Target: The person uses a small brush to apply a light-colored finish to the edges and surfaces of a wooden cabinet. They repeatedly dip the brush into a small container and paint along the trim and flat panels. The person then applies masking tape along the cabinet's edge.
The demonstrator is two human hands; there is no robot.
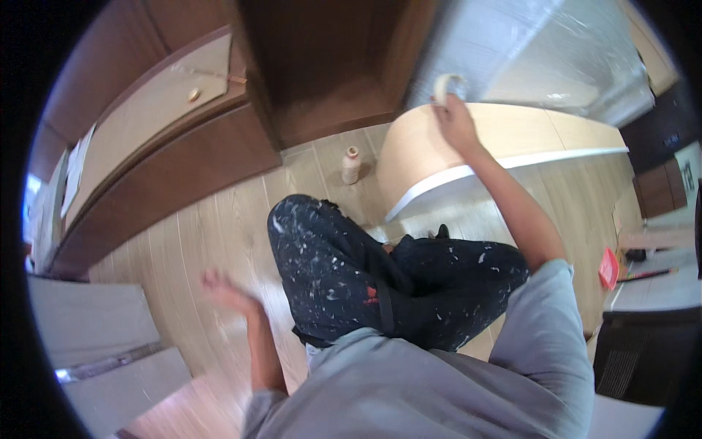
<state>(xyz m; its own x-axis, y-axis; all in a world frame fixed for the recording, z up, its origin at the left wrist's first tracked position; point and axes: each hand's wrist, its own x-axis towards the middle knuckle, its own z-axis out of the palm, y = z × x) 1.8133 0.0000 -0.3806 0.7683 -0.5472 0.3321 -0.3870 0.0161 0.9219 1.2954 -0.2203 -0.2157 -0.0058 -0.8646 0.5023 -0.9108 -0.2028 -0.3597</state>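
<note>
My right hand (457, 126) is raised at the far right and closed on a roll of cream-coloured tape (442, 88). Under that hand lies a light wood panel (526, 128) with a curved end and a white edge. My left hand (228, 291) is out to the left above the floor, smeared by motion, and its fingers cannot be made out. Between my knees and the dark brown cabinet (333, 73), a pale bottle (351, 166) stands upright on the floor. My dark, paint-spattered trousers (329, 271) show my legs folded beneath me.
On the left, a long brown ledge (150, 135) carries a small tape roll (194, 94). Plastic-wrapped panels (541, 55) stand at the back right. Pale boxes (102, 314) sit at lower left. A red piece (608, 268), perhaps a dustpan, and a black mesh chair-like item (643, 355) are at right.
</note>
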